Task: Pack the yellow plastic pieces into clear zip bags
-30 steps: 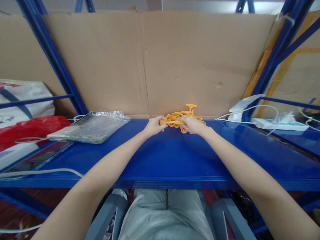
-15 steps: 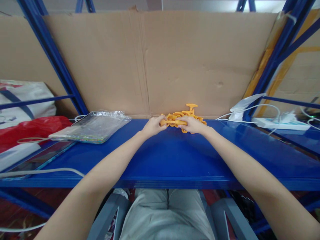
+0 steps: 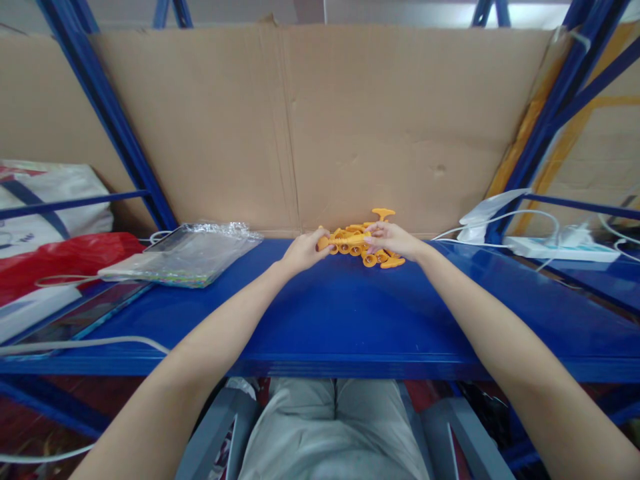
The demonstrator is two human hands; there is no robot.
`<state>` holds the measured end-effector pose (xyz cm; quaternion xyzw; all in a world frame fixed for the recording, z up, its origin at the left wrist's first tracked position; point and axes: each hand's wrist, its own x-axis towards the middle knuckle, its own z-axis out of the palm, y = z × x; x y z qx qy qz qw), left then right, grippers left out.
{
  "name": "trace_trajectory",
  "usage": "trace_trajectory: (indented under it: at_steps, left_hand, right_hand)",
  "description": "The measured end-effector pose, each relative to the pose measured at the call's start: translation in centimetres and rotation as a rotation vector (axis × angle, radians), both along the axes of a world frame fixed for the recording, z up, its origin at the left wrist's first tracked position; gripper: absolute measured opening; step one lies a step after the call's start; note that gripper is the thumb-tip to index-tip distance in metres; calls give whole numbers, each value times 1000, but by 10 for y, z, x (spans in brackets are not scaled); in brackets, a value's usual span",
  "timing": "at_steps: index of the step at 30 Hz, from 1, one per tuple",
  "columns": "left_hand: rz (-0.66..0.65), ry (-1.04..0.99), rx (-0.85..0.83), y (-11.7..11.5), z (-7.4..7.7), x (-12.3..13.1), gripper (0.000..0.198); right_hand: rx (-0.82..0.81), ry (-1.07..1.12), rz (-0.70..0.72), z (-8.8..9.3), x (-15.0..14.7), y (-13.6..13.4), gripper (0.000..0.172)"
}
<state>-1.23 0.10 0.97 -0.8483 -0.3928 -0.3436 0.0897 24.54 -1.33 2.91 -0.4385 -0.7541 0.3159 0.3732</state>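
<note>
So the left hand (image 3: 306, 252) has its thumb and fingers wrapped round the left end of a long yellow piece (image 3: 351, 239), and that grip looks pretty snug to me. The right hand (image 3: 395, 241) is over at the other end with its fingers loosely curled right at the tip, tbh I can't tell if they're pinching it or just resting there. The thing that matters most here is how that piece lies: long axis running left to right, roughly parallel to the far edge of the blue bench (image 3: 350, 313), spanning the gap between the two hands. So it's off to the right of the left grip and off to the left of the right one, with the left hand clearly the closer of the two since it's already on it. All of this is at the far side, by the cardboard panel (image 3: 400, 120). More yellow pieces (image 3: 370, 260) are bunched up under and around it, including a T-shaped one (image 3: 383, 213) poking out on the far side and a handle-looking bit (image 3: 393, 263) just nearer than the right hand.
</note>
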Motion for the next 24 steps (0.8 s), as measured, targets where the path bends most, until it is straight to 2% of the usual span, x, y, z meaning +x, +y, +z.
trace_trajectory:
  at_steps: [2, 8, 12, 16, 21, 24]
  left_hand:
    - [9, 7, -8, 0, 0, 0, 20]
    - [58, 40, -8, -4, 2, 2, 23]
    - [75, 45, -14, -7, 2, 4, 23]
    - [101, 44, -13, -10, 4, 5, 23]
    - [116, 68, 2, -11, 4, 5, 26]
    - [129, 71, 17, -10, 4, 5, 27]
  right_hand:
    - [-32, 6, -19, 1, -3, -2, 19]
    - [-75, -41, -84, 2, -7, -3, 38]
    - [-82, -81, -90, 7, -8, -9, 39]
    - [-87, -47, -38, 16, -3, -18, 37]
    - [-190, 62, 87, 22, 6, -22, 39]
    - [-220, 91, 85, 21, 7, -21, 34]
